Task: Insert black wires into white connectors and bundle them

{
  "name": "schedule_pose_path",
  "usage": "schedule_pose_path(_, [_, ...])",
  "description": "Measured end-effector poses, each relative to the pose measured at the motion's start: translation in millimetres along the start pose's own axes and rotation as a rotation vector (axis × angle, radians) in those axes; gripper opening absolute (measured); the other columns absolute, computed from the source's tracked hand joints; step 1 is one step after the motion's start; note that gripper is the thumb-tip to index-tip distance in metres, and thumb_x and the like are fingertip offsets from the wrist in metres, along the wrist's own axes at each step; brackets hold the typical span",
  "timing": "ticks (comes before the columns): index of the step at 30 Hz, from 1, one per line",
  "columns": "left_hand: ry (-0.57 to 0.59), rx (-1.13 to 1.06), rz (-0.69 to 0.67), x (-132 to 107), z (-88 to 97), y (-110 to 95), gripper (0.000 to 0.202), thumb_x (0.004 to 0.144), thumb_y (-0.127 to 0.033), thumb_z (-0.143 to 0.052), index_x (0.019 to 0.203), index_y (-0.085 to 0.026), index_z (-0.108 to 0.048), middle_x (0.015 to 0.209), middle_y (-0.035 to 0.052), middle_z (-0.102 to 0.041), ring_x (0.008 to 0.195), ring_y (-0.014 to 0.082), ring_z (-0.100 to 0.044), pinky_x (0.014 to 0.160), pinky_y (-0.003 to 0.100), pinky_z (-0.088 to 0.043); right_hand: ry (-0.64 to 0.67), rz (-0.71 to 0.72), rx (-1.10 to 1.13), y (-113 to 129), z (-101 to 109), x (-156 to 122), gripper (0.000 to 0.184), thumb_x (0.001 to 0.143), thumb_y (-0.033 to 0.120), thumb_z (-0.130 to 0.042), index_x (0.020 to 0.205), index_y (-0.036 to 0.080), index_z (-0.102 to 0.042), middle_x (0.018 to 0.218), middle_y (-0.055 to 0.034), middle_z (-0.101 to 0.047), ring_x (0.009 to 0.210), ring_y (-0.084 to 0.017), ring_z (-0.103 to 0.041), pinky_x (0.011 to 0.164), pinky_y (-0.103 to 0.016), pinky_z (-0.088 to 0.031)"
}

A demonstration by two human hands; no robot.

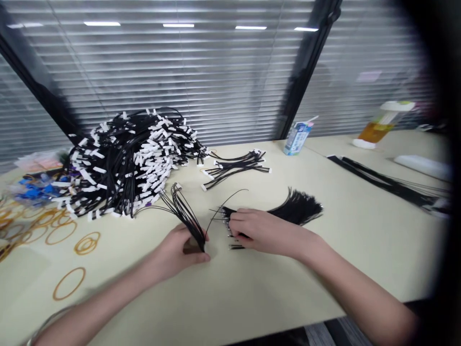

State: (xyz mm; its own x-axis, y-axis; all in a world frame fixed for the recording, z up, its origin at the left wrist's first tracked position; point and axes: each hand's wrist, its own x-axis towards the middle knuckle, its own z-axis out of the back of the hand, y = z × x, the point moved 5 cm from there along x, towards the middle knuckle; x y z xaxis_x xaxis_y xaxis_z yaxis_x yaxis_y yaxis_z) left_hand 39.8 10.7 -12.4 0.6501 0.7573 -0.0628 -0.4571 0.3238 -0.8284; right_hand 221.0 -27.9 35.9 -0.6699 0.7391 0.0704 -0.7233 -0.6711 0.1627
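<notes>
My left hand (180, 252) is closed round a small bunch of thin black wires (189, 216), which fan up and away from the thumb and fingers. One wire curves out to the right of that bunch. My right hand (248, 226) has its fingers curled down onto the near end of a thick bundle of black wires (300, 207) lying on the table. Small shiny tips show at this end, beside the fingertips; the exact grip is partly hidden by the hand.
A large heap of black cables with white connectors (144, 154) rises at the back left. Short cables (237, 166) lie behind my hands. Rubber bands (86, 243), a drink carton (298, 138), a bottle of amber liquid (378, 129) and long black strips (385, 180) are around.
</notes>
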Motion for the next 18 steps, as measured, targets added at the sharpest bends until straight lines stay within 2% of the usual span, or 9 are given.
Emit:
schedule_pose_path(4, [-0.007, -0.006, 0.0, 0.2, -0.1, 0.1, 0.033, 0.071, -0.035, -0.071, 0.096, -0.015, -0.062, 0.088, 0.006, -0.06, 0.076, 0.0188, -0.059, 0.068, 0.03, -0.051, -0.035, -0.023, -0.072, -0.1, -4.1, -0.2, 0.014, 0.09, 0.016, -0.044, 0.08, 0.017, -0.053, 0.08, -0.0034, -0.055, 0.081, -0.016, -0.051, 0.074, -0.03, -0.041])
schedule_pose_path(12, [-0.016, 0.042, -0.064, 1.2, 0.5, -0.2, 0.034, 0.071, -0.038, -0.072, 0.096, -0.016, -0.063, 0.099, 0.0081, -0.06, 0.087, 0.0215, -0.059, 0.076, 0.033, -0.051, -0.022, -0.073, -0.019, -2.9, -2.2, -6.2, 0.013, 0.09, 0.015, -0.047, 0.079, 0.017, -0.054, 0.08, -0.0019, -0.055, 0.078, -0.014, -0.052, 0.067, -0.026, -0.039])
schedule_pose_path(18, [-0.009, 0.037, -0.026, 0.4, 0.4, 0.6, 0.034, 0.071, -0.037, -0.071, 0.097, -0.016, -0.063, 0.093, 0.0068, -0.06, 0.082, 0.0213, -0.06, 0.074, 0.033, -0.051, -0.075, -0.062, -0.133, -1.1, -6.1, -2.8, 0.014, 0.088, 0.014, -0.045, 0.077, 0.017, -0.053, 0.077, -0.0023, -0.055, 0.073, -0.015, -0.05, 0.064, -0.028, -0.035])
